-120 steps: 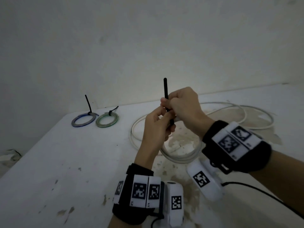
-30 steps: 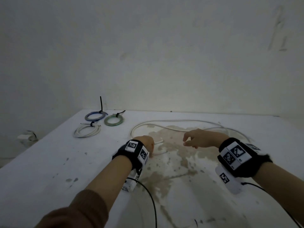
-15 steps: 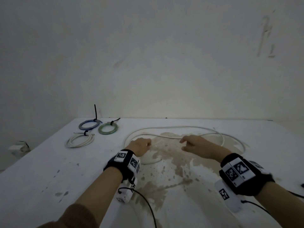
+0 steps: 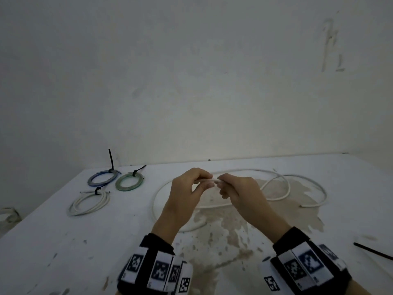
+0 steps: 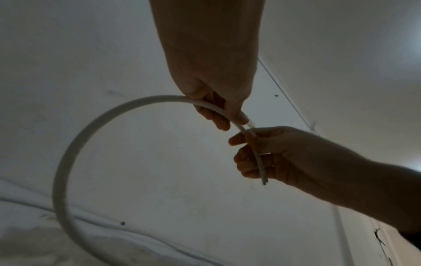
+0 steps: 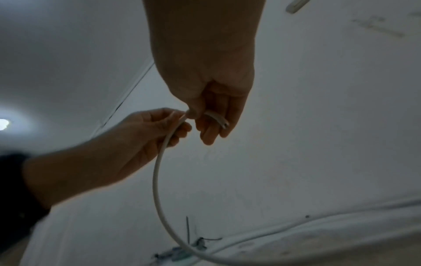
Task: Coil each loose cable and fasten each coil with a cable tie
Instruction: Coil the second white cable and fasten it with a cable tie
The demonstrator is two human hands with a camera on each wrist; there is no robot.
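Note:
A long loose white cable (image 4: pixel 285 189) sprawls in loops over the stained middle of the white table (image 4: pixel 53 241). Both hands have one end of it raised above the table. My left hand (image 4: pixel 204 182) pinches the cable (image 5: pixel 68 153) a short way back from the tip, and it arcs down from there to the table. My right hand (image 4: pixel 223 185) curls its fingers round the end piece (image 6: pixel 217 119), and the cut tip pokes out past them. A loose black cable tie (image 4: pixel 372 251) lies at the table's right edge.
Three tied coils lie at the back left: blue (image 4: pixel 102 178), green (image 4: pixel 129 181) and white (image 4: pixel 89 202), each with a black tie. The wall stands close behind the table. The table's left edge drops off near the white coil.
Four seconds ago both hands worked a black tie on a white coil, which now lies at the left. Over the last second the hands rose from the table holding the loose cable's end.

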